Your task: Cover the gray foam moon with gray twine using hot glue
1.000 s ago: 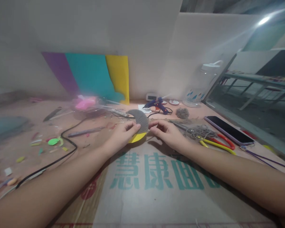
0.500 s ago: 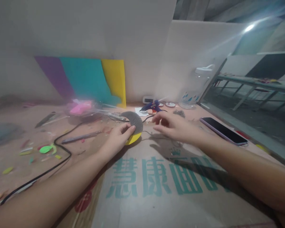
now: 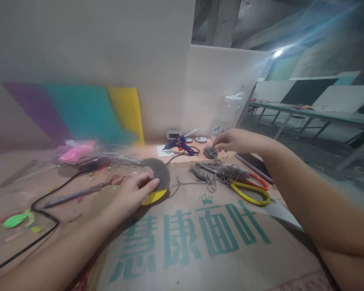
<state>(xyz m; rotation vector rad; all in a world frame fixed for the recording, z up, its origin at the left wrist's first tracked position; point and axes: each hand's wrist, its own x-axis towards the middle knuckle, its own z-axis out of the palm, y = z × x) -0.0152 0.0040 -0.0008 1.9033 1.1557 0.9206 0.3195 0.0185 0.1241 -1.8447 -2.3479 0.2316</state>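
Note:
My left hand (image 3: 139, 186) grips a flat disc (image 3: 158, 174) at its left side, thumb on top. Grey yarn covers most of the disc, and its lower part is bare yellow. A grey strand runs from it to the right. Over at the back right, my right hand (image 3: 230, 141) has loosely curved fingers just at the edge of a small ball of grey yarn (image 3: 210, 152); contact is hard to make out. Between the hands lie scissors (image 3: 251, 194) with red and yellow handles, partly under tangled grey yarn (image 3: 232, 173).
A blue glue gun (image 3: 180, 143) stands near the wall by a small white digital display (image 3: 174, 134). A clear bottle (image 3: 227, 113) and a phone (image 3: 255, 165) are partly behind my right hand and forearm. Printed cardboard (image 3: 182, 258) covers the front; a black cable (image 3: 53, 218) crosses the left.
My right hand has moved away from the disc to the yarn ball, uncovering the scissors and tangled yarn. The view has swung right. My left hand still holds the disc.

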